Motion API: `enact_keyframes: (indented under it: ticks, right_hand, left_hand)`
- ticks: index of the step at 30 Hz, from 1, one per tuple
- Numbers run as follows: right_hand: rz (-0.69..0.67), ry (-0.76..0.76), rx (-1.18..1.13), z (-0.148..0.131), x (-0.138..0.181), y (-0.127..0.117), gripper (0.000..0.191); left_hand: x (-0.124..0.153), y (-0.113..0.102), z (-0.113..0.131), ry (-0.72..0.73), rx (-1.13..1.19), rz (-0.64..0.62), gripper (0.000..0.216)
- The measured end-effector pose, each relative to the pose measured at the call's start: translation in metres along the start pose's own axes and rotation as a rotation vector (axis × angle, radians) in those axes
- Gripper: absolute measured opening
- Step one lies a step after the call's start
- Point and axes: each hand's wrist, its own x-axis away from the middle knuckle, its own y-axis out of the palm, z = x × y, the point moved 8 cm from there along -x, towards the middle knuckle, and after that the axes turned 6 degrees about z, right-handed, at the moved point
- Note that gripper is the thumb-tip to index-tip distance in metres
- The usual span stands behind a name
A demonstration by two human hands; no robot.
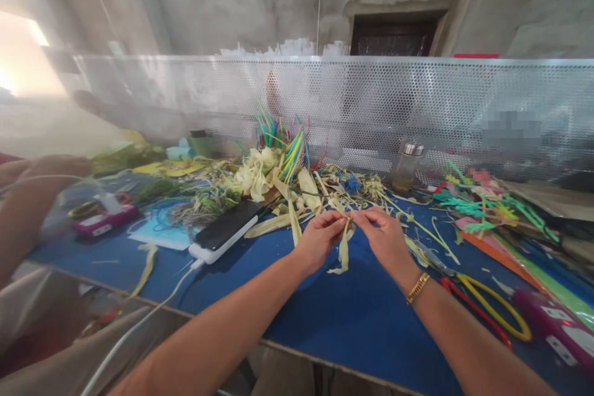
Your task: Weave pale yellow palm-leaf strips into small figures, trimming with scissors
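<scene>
My left hand (323, 236) and my right hand (381, 236) meet over the front of the blue table, fingertips pinched close together. Between them is a pale strip of dried corn husk (344, 253), its loose end hanging down below the fingers. Both hands appear closed on this husk; the exact spot where the fingertips meet is partly hidden. Just beyond them spreads a heap of dried husk pieces (309, 189). Scissors (477, 300) with one red and one yellow handle lie to the right of my right hand.
Left are a phone on a white power bank (227, 232) with a cable and a purple power strip (106, 220). Coloured stems (292, 148) and a glass bottle (407, 167) stand behind. Another purple power strip (554, 325) lies right. A co-worker's arm (28, 216) is at far left.
</scene>
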Motion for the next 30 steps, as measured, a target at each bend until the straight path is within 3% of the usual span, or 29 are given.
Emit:
enact_keyframes:
  ticks: [7,22,30]
  right_hand:
    - [0.071,0.131,-0.153,0.009,0.005,0.001,0.024]
    - [0.049,0.107,-0.074,0.01,0.002,0.001,0.025]
    - [-0.081,0.054,-0.081,0.004,0.003,0.011,0.026]
  left_hand:
    - [0.001,0.0,0.003,0.016,-0.133,0.026,0.028]
    - [0.001,0.002,-0.001,0.029,-0.304,-0.043,0.034]
    - [-0.002,-0.009,0.003,0.04,-0.19,0.098,0.034]
